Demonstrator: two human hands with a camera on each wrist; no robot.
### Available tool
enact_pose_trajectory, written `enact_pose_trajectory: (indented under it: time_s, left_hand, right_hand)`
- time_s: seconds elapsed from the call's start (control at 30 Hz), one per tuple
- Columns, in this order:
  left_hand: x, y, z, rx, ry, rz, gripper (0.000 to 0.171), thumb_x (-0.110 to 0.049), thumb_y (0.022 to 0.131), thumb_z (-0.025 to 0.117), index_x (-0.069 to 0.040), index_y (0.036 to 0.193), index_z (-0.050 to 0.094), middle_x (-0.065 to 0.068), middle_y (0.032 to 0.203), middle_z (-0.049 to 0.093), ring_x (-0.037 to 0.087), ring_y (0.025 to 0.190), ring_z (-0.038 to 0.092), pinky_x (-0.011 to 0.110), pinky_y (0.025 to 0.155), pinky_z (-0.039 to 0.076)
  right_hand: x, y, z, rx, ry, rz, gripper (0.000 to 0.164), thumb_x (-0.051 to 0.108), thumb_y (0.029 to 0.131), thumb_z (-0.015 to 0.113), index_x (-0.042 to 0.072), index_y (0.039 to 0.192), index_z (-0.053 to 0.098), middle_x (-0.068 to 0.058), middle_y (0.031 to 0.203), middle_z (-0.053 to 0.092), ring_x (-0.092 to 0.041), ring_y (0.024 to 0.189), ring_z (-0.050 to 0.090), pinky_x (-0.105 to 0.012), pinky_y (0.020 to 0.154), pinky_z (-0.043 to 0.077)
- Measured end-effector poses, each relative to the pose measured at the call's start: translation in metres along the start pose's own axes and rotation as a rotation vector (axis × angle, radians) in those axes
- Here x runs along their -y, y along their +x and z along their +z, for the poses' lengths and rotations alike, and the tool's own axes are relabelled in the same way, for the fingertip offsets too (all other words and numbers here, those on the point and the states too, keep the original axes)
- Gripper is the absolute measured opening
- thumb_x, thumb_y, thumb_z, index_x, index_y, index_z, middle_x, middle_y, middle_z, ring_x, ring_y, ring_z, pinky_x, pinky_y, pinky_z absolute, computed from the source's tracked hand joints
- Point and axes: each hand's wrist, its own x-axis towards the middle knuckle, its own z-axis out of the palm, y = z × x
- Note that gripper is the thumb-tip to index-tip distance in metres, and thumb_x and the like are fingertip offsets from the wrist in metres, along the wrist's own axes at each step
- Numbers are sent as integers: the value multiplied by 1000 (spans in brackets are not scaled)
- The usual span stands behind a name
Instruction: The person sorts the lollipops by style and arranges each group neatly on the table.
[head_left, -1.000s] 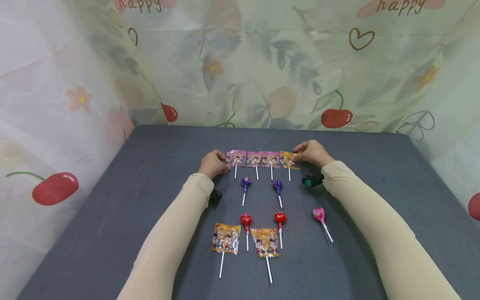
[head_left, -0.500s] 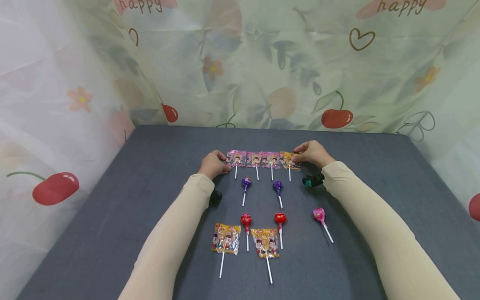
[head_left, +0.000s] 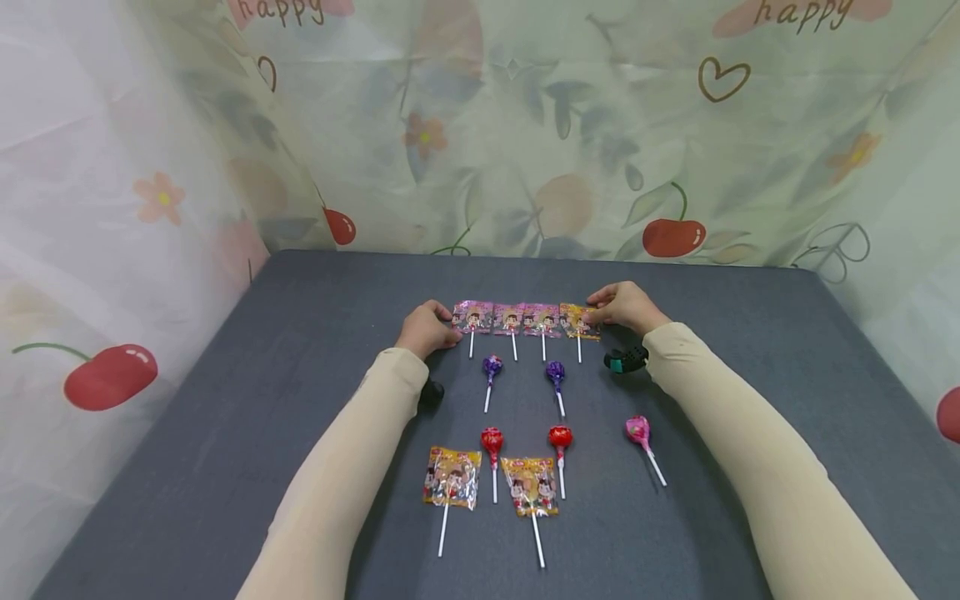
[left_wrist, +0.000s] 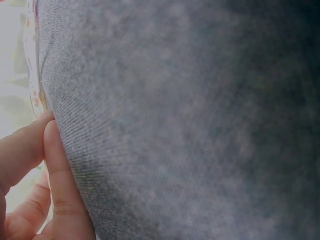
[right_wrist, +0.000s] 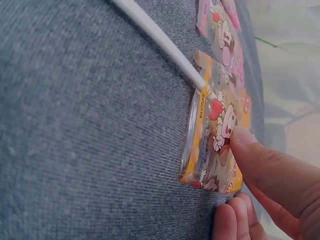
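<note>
Four-sided flat wrappers with white sticks form a row across the table in the head view. At its left end lies a pink-wrapped lollipop [head_left: 472, 317], its outer edge at the thumb and finger of my left hand [head_left: 427, 328]. In the left wrist view those fingertips [left_wrist: 52, 132] come together beside a thin patterned edge. At the right end, my right hand [head_left: 628, 307] holds the side of a yellow-wrapped lollipop [head_left: 576, 320]. The right wrist view shows its thumb [right_wrist: 260, 155] on the wrapper's printed face, other fingers curled at the edge. Two more pink-wrapped lollipops [head_left: 508, 317] lie between.
Nearer me are two purple lollipops [head_left: 555, 373], two red lollipops [head_left: 561, 437] and two yellow-wrapped lollipops [head_left: 452, 478]. A pink round lollipop [head_left: 638, 430] lies tilted beside my right forearm. A patterned curtain [head_left: 510, 150] rises behind the dark grey table [head_left: 315, 283].
</note>
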Motion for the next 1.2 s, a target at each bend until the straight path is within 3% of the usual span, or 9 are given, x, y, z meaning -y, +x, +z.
enact_pose_trajectory:
  time_s: [0.17, 0.37, 0.53, 0.67, 0.9, 1.03, 1.2]
  left_hand:
    - [1, 2, 1, 0, 4, -3, 36, -2, 81, 76, -6, 111, 55, 13, 102, 58, 12, 72, 60, 21, 60, 48]
    - [2, 4, 2, -1, 10, -3, 36, -2, 81, 76, -7, 111, 56, 12, 101, 58, 11, 71, 60, 20, 59, 47]
    - [2, 3, 2, -2, 11, 3, 36, -2, 82, 76, -6, 111, 56, 13, 102, 59, 12, 72, 61, 21, 61, 48]
    - [1, 2, 2, -4, 22, -2, 36, -3, 82, 75, -7, 112, 56, 13, 102, 59, 12, 72, 60, 21, 61, 47]
    - [0, -1, 1, -5, 44, 1, 36, -4, 83, 75, -7, 113, 56, 14, 105, 60, 11, 71, 60, 20, 60, 46]
    - [-1, -2, 0, -6, 52, 6, 36, -4, 83, 75, -6, 113, 56, 14, 107, 61, 10, 71, 60, 20, 60, 46]
    - [-2, -2, 0, -10, 45, 4, 37, -3, 82, 75, -6, 113, 56, 15, 109, 61, 11, 71, 59, 20, 60, 46]
  right_hand:
    - [-2, 0, -2, 49, 40, -17, 47, 16, 91, 68, -5, 130, 54, -26, 135, 52, -30, 112, 55, -43, 99, 47]
    - [2, -12, -11, 113, 159, -93, 53, 24, 97, 61, -4, 139, 44, -25, 144, 43, -38, 130, 46, -49, 105, 41]
    - [18, -35, -16, 127, 245, -220, 56, 31, 96, 60, 0, 141, 43, -21, 142, 45, -37, 132, 44, -49, 106, 38]
    - [33, -60, -12, 136, 206, -308, 53, 35, 95, 62, 6, 137, 49, -16, 138, 51, -33, 124, 53, -50, 104, 41]
    - [49, -105, 17, 202, 137, -408, 43, 29, 90, 69, 11, 128, 59, -12, 130, 58, -23, 113, 60, -44, 96, 48]
    - [48, -128, 40, 289, 138, -445, 43, 23, 87, 74, 7, 124, 61, -16, 129, 59, -29, 117, 58, -39, 96, 49]
    - [42, -151, 64, 433, 221, -483, 48, 16, 85, 76, -3, 125, 57, -23, 130, 55, -39, 123, 52, -37, 99, 48]
